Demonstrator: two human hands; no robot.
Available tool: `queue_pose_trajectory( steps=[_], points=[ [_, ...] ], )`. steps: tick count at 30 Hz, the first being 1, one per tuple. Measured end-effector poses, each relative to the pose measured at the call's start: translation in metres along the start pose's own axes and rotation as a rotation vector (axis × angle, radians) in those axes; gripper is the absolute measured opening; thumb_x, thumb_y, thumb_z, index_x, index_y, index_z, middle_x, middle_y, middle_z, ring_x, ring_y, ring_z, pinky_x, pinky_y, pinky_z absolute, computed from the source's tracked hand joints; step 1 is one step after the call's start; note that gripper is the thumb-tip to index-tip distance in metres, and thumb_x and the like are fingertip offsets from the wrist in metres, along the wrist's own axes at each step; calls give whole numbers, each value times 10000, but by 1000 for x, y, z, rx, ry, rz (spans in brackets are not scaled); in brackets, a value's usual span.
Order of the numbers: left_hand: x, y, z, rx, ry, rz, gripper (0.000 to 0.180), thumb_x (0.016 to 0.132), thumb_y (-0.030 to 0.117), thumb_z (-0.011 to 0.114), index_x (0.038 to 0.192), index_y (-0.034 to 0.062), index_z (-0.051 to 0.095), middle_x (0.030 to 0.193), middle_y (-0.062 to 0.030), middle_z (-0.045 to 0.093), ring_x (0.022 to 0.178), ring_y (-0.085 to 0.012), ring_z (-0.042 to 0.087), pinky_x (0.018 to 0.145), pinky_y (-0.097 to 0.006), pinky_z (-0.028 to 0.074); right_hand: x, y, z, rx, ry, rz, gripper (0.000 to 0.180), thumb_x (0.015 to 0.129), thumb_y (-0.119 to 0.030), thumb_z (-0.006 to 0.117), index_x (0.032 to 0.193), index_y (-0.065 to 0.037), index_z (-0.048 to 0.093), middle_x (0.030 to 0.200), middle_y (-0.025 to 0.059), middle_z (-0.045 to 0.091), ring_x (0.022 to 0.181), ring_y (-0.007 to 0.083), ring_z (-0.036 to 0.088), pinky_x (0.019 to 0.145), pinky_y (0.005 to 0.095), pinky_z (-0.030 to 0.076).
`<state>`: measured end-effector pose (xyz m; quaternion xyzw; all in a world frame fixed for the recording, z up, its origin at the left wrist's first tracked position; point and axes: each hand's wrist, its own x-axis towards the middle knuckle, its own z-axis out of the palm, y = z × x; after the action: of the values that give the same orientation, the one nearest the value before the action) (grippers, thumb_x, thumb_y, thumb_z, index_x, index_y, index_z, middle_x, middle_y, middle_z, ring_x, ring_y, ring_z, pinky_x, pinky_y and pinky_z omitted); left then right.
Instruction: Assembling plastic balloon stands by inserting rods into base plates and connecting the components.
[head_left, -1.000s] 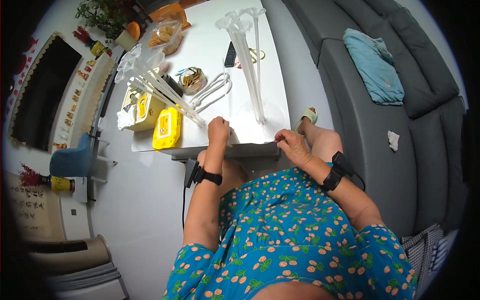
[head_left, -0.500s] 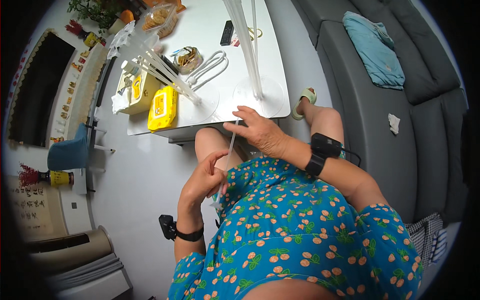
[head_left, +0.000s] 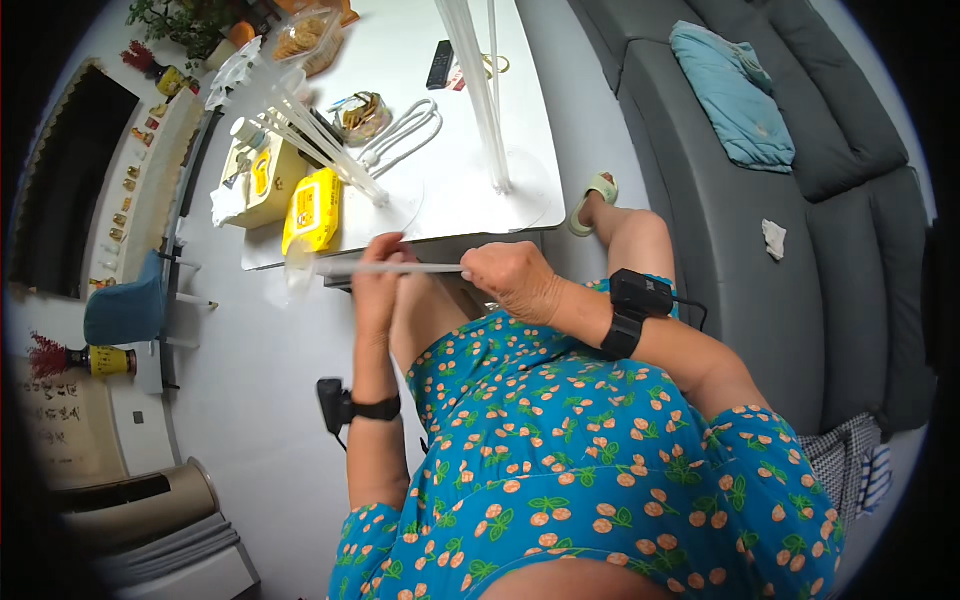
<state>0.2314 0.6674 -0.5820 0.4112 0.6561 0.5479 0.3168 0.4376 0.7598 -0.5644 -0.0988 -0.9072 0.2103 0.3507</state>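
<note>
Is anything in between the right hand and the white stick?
Nothing visible: the right hand directly grips one end of the white stick. The left hand is farther along it; blur hides whether that hand grips.

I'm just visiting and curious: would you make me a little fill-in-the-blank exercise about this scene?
1. The right hand grips the pale rod, whose flared end points toward the picture's ____ edge.
2. The wipes pack on the table is mostly ____.
3. A folded light-blue cloth lies on the grey ____.
Missing words: left; yellow; sofa.
</note>
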Motion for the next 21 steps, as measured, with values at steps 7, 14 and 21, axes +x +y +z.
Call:
queue_pose_trajectory(
  steps=[7, 14, 21],
  points=[
    [41, -40, 83, 785, -112, 571, 406, 700, -1, 672, 1085, 19, 547, 1165, -167, 533, 1147, -346, 480, 996, -434, 367, -27, 31, -25, 234, 22, 354, 123, 871, -138, 510, 835, -33, 563, 698, 91, 580, 647, 257, 605, 586, 315, 486],
    [51, -64, 72, 963, -32, 531, 475, 659, 120, 736, 1088, 45, 545, 1153, -147, 543, 1152, -334, 483, 978, -439, 369, -30, 44, -18, 558, 171, 757, 175, 927, -132, 467, 895, 7, 569, 750, 60, 631, 686, 103, 607, 565, 212, 488],
    [60, -103, 105, 1113, 158, 550, 396, 688, 288, 718, 970, 50, 576, 948, -132, 578, 919, -284, 580, 749, -370, 446, 4, 83, 6, 576, 311, 728, 152, 912, -94, 471, 881, 23, 563, 771, 90, 627, 685, 126, 612, 576, 226, 504]
  ],
)
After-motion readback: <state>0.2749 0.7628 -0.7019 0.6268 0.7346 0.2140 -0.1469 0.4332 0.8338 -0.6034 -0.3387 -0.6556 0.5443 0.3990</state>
